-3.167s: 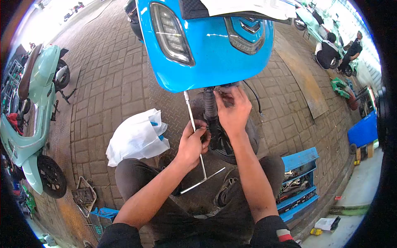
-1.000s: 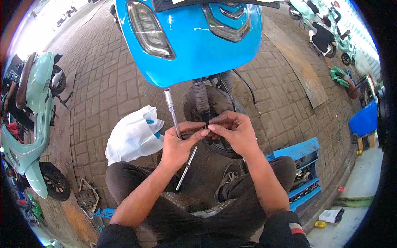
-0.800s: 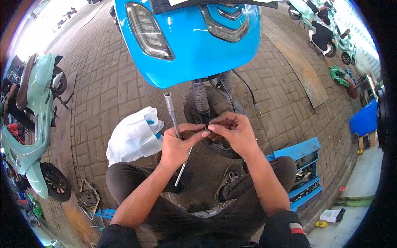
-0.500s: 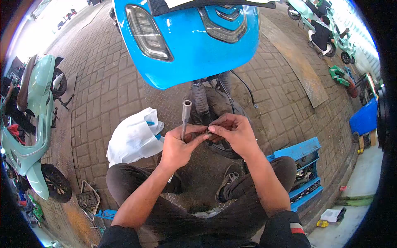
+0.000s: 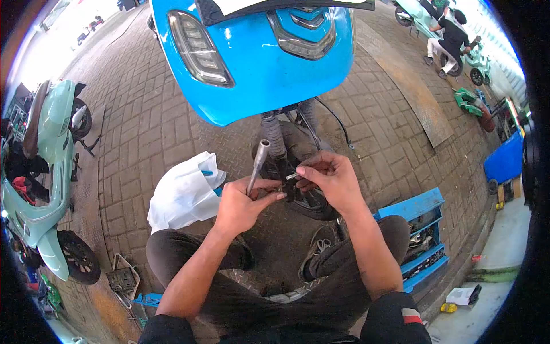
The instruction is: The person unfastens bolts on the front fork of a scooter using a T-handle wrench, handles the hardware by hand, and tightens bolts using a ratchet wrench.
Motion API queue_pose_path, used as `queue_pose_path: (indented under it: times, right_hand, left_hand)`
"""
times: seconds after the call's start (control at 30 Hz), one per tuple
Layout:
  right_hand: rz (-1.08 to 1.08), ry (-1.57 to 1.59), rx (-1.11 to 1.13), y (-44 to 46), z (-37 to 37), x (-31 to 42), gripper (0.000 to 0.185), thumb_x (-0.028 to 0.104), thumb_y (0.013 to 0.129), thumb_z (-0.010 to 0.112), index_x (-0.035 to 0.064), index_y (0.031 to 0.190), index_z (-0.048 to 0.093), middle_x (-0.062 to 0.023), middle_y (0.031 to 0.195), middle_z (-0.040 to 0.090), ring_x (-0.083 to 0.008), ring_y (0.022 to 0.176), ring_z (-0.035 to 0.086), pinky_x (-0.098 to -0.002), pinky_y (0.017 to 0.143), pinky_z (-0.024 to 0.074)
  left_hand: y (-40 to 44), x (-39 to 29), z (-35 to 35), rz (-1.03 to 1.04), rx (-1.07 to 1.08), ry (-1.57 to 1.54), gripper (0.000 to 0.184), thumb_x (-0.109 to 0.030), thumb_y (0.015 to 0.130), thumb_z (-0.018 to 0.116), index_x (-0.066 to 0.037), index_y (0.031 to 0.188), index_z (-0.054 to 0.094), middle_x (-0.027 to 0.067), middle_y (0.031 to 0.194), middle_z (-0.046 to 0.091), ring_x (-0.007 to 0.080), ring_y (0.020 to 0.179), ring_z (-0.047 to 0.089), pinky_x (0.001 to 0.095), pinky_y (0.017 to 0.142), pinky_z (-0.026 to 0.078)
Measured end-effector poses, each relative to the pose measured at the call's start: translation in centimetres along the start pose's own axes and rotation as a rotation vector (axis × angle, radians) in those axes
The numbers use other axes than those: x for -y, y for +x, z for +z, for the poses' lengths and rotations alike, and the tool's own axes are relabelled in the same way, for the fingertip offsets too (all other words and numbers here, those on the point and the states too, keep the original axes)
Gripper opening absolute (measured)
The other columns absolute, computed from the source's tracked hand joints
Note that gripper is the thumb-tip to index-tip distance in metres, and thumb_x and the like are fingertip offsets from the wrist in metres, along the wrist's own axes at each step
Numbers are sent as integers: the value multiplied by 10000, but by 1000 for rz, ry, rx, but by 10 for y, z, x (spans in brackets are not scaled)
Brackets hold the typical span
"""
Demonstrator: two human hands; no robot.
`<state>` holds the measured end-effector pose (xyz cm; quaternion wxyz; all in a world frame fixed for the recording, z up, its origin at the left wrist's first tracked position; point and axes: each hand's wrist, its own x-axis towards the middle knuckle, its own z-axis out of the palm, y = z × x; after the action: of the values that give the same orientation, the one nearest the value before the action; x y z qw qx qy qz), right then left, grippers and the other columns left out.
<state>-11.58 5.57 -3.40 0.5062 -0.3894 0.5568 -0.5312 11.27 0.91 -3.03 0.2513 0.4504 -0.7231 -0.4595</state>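
A T-handle socket wrench (image 5: 259,163) stands tilted in my left hand (image 5: 240,205), its socket end up and its lower part hidden. The thumb and forefinger of that hand also pinch something tiny near their tips. My right hand (image 5: 335,182) pinches a small metallic piece (image 5: 291,176) between thumb and fingers. A narrow gap separates the two hands. Both are in front of the front wheel (image 5: 312,207) and the ribbed fork boot (image 5: 273,136), below the blue scooter front panel (image 5: 263,69). A black cable (image 5: 338,117) hangs at the right of the fork.
A white bag (image 5: 186,192) lies on the paving at the left. An open blue toolbox (image 5: 412,203) sits beside my right knee. Pale green scooters (image 5: 54,143) stand at the far left. A person (image 5: 452,37) crouches by another scooter at the upper right.
The wrench has left its place under the panel and its socket end has swung right. My hands, close together a second ago, have parted slightly. The distant person has shifted posture.
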Motion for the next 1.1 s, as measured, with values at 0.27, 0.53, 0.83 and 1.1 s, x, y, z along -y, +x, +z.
queue_pose_path:
  times: [0.27, 0.53, 0.83, 1.1]
  right_hand:
    - [-10, -75, 65, -3, 6, -6, 175, 128, 930, 790, -33, 964, 729, -78, 847, 753, -126, 751, 718, -286, 674, 562]
    - [-61, -63, 57, -6, 15, -5, 160, 120, 921, 804, -15, 975, 739, -50, 870, 756, -101, 803, 710, -272, 727, 559]
    - [-146, -244, 16, -9, 23, -6, 136, 59, 916, 802, -31, 986, 728, -69, 888, 757, -109, 796, 717, -258, 705, 571]
    - [-75, -107, 23, -5, 26, -9, 161, 124, 929, 800, -22, 948, 733, -72, 858, 758, -104, 780, 717, -276, 691, 572]
  left_hand:
    - [2, 12, 4, 9, -12, -183, 266, -177, 872, 849, -41, 1096, 806, 73, 877, 793, 65, 681, 607, 268, 639, 495]
    - [3, 2, 0, -81, 16, -305, 259, -141, 893, 834, 22, 1089, 788, 102, 947, 804, 91, 849, 711, 267, 781, 554]
    - [2, 9, 4, -12, 9, -261, 255, -112, 906, 814, 22, 1120, 782, 99, 960, 800, 88, 852, 702, 268, 768, 550]
    - [3, 5, -3, 76, -7, -3, 307, -167, 931, 789, -59, 1217, 770, 65, 854, 700, 104, 697, 544, 296, 651, 461]
